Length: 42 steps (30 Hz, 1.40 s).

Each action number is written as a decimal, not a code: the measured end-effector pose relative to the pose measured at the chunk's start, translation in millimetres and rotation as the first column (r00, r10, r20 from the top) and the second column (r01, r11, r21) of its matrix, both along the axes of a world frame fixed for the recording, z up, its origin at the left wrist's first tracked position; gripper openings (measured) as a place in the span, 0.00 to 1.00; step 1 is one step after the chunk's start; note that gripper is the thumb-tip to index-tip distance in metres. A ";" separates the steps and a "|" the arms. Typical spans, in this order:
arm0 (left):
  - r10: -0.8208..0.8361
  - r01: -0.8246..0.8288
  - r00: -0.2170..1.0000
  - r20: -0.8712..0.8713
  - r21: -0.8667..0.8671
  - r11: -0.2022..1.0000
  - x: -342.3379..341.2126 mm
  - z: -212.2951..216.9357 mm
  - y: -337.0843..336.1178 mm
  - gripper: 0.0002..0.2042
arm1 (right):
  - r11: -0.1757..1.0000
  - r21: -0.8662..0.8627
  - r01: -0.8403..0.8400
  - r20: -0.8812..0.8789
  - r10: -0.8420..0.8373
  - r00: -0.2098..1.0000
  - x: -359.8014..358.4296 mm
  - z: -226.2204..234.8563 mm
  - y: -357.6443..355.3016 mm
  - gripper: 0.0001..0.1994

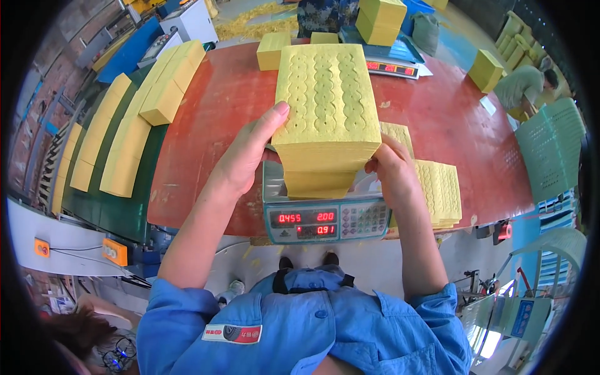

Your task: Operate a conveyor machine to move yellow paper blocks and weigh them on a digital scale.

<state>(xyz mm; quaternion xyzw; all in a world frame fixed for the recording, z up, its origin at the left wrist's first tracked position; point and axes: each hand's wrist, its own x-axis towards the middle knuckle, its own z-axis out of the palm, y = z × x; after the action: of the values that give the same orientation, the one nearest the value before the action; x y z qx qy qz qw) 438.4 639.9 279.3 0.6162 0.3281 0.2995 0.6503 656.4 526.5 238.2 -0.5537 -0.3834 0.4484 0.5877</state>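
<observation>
A tall stack of yellow paper (325,94), its top sheet stamped with rows of overlapping round marks, is held between my two hands above a digital scale (369,220). My left hand (240,150) grips its left side, thumb along the upper edge and the other fingers mostly hidden. At the near right corner, my right hand (395,165) is closed on the edge of the sheets. More yellow paper (319,182) shows directly beneath, over the scale's pan; I cannot tell whether it is a separate bundle. The scale's red display is lit.
Stamped yellow stacks (440,194) lie right of the scale on the red table (206,125). A second scale (394,67) bears yellow blocks at the far side. Long yellow rows (128,150) line a green surface at left. Another person (525,87) bends at far right, near a green chair (553,140).
</observation>
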 end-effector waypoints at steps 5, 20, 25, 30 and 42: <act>-0.044 0.044 0.999 -0.031 0.010 0.999 -3.6 -1.2 1.7 0.35 | 1.000 0.006 0.026 0.000 -0.026 1.000 -2.8 -3.8 -1.7 0.24; 0.114 -0.127 0.977 0.178 0.065 0.990 -3.0 -42.7 -2.3 0.39 | 0.975 0.166 0.146 0.029 -0.153 0.988 -4.5 -48.4 6.0 0.28; 0.264 -0.269 0.892 0.367 -0.039 0.962 24.6 -90.4 -23.6 0.33 | 0.918 0.318 0.239 0.392 -0.357 0.848 -42.2 -55.5 20.8 0.31; 0.210 -0.214 0.876 0.435 -0.041 0.976 36.0 -92.2 -22.0 0.28 | 0.927 0.246 0.283 -0.265 -0.217 0.940 -37.8 -66.0 36.3 0.27; 0.127 -0.133 0.868 0.480 -0.020 0.991 33.7 -81.0 -15.9 0.35 | 0.929 0.298 0.220 -0.303 -0.127 0.945 -27.6 -62.2 43.5 0.29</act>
<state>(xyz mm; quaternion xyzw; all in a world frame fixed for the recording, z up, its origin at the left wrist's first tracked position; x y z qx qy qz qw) 472.1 623.9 198.3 0.5037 0.1953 0.4881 0.6855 628.8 570.0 176.0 -0.4118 -0.3152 0.3973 0.7571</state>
